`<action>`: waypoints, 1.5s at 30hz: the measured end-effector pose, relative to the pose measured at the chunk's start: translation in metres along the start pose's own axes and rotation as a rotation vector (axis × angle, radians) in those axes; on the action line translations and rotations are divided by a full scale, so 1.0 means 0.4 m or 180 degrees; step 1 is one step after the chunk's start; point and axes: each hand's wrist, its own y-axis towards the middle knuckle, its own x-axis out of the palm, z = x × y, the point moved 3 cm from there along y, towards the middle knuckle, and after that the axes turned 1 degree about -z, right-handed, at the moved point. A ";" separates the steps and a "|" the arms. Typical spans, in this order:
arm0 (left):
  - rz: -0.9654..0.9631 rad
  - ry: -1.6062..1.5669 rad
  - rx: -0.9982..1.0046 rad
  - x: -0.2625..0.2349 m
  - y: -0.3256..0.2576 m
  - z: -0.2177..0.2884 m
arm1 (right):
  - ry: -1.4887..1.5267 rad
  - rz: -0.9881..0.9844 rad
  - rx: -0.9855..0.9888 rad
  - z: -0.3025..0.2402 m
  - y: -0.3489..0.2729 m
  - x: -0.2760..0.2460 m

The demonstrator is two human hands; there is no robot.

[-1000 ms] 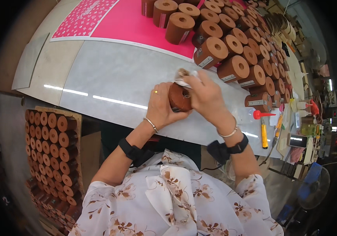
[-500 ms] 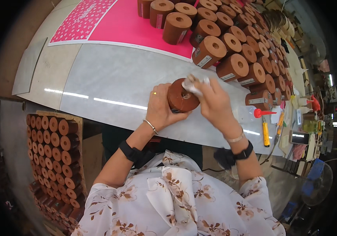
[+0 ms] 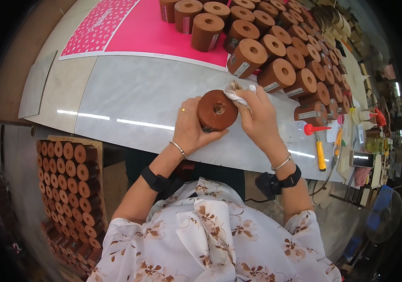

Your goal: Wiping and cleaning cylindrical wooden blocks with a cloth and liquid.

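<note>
My left hand is wrapped round the side of a reddish-brown cylinder, its round face with a centre hole tilted up toward me. Pale marks show around that hole. Pinched in the fingers of my right hand is a crumpled white cloth with brownish stains. The cloth lies at the upper right rim of the cylinder; whether it presses on the rim I cannot tell.
Many similar brown cylinders stand beyond on a pink sheet. More are stacked at the lower left. A clear bottle with red nozzle and a yellow-handled tool lie to the right on the grey tabletop.
My right hand with the cloth has drawn back from the cylinder's upper face to its right rim, uncovering the hole. The left hand keeps its hold.
</note>
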 end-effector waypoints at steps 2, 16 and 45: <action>-0.0124 -0.0079 0.0218 -0.018 0.006 0.012 | 0.0040 0.0079 0.0084 -0.018 -0.020 0.005; -0.1282 0.1011 0.1708 -0.157 0.149 0.122 | 0.0278 0.0297 0.0014 -0.019 -0.021 0.012; -0.0788 -0.0539 -0.0517 -0.023 0.015 -0.012 | 0.0609 0.0325 0.0181 -0.005 -0.030 0.020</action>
